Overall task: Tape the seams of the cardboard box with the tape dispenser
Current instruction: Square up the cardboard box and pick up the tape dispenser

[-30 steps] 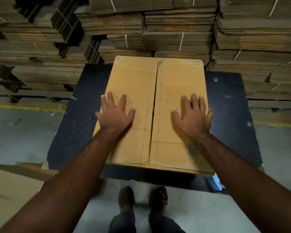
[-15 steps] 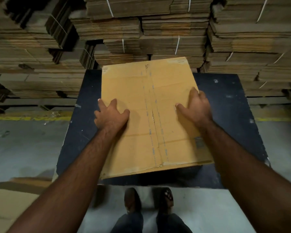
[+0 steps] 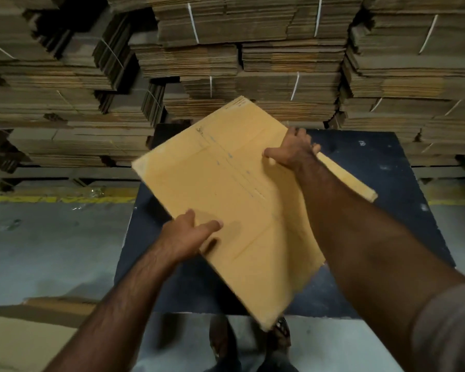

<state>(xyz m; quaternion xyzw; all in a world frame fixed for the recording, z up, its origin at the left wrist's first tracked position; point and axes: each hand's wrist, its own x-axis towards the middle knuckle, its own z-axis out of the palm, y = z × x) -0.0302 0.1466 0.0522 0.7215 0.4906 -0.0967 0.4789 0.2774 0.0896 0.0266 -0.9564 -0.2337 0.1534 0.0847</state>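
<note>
Flattened cardboard box (image 3: pixel 239 210) held tilted and skewed above dark tabletop (image 3: pixel 387 183), near corner overhanging front edge. Left hand (image 3: pixel 188 234) grips lower left edge, thumb on top face. Right hand (image 3: pixel 293 151) grips upper right edge, fingers curled over it. Bundled cardboard stacks (image 3: pixel 253 63) behind tabletop. Shoes (image 3: pixel 220 342) on floor below.

A flattened cardboard box (image 3: pixel 242 205) sits tilted at centre frame above the bench (image 3: pixel 387 189), the left hand (image 3: pixel 188 237) at its lower-left edge, the right hand (image 3: pixel 293 151) at its upper-right edge. Stacked cardboard bundles (image 3: pixel 253 63) fill the top of the frame behind the bench; shoes (image 3: pixel 220 342) stand on the floor (image 3: pixel 51 251) at bottom centre.
</note>
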